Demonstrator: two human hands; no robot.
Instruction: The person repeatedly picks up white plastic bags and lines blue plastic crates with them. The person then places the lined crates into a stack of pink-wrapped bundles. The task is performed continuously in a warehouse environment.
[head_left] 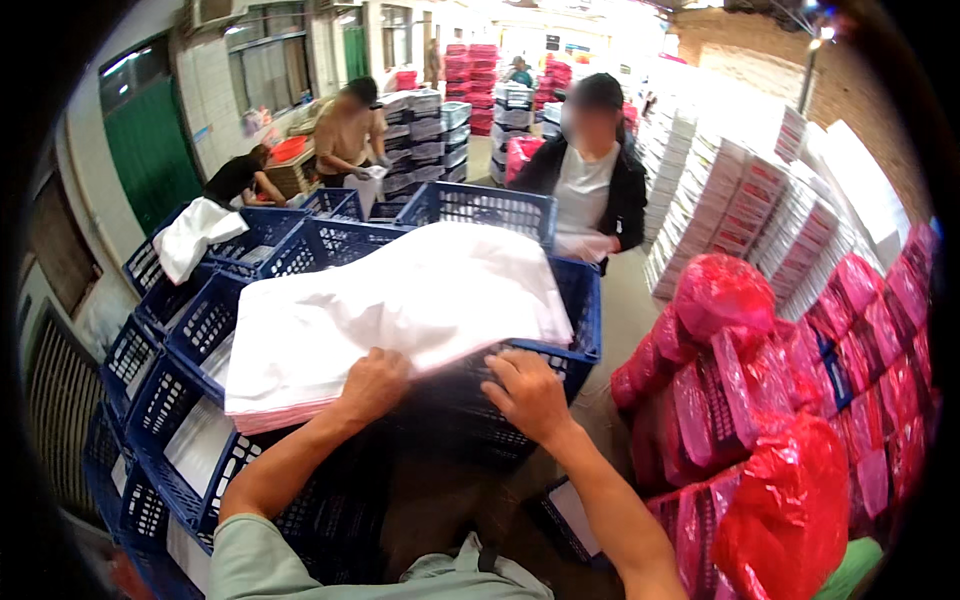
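Note:
A wide stack of thin white sheets, perhaps plastic bags, lies across blue plastic crates, its near left edge layered and pinkish. At the middle of its near edge is my left hand, its fingers bent closed on the sheets; the fingertips are partly hidden. My right hand is just beyond the stack's near right edge, above the side of a blue crate. Its fingers are loosely bent and apart, with nothing visible between them.
More blue crates crowd the left, some holding white sheets. A white cloth-like sheet drapes over one. Red-wrapped crates stand on the right. Opposite me, a person in a dark jacket holds something white; others work at the far left.

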